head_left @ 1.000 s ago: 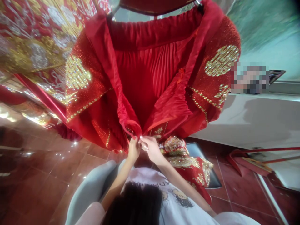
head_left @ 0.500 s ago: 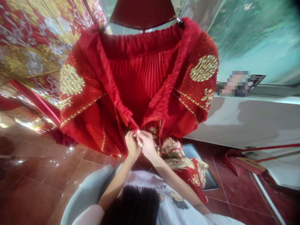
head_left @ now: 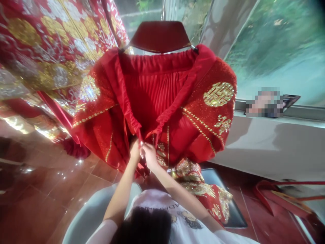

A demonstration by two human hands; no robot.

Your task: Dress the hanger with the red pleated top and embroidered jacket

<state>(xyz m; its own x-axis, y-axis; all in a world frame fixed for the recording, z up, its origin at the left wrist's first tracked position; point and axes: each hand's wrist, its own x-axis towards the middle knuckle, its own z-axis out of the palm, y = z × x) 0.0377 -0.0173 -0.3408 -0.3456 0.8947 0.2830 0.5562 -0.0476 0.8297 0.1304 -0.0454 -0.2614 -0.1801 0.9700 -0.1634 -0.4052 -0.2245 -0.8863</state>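
Note:
A red pleated skirt [head_left: 200,135] with gold rhinestone trim hangs by its waistband from the clips of a dark red hanger [head_left: 159,37]. Its gathered waistband [head_left: 175,96] opens toward me in a V. At the low front point, my left hand [head_left: 135,149] is closed around the left end of the waistband. Beside it, touching, my right hand [head_left: 149,155] pinches that same end between thumb and finger. The right end of the waistband hangs loose just above my right hand. Some fingers of my left hand are hidden.
A folded red and gold embroidered garment [head_left: 210,193] lies on a black stool [head_left: 236,217] at right. Another embroidered garment [head_left: 33,44] hangs at left. A grey chair [head_left: 83,210] stands below, a red dustpan [head_left: 281,200] at far right. A propped phone [head_left: 291,100] rests on the sill.
My hands have shifted slightly left along with the pinched waistband end. The waistband's right side has drawn in toward the middle. The view has tilted up, showing the whole hanger.

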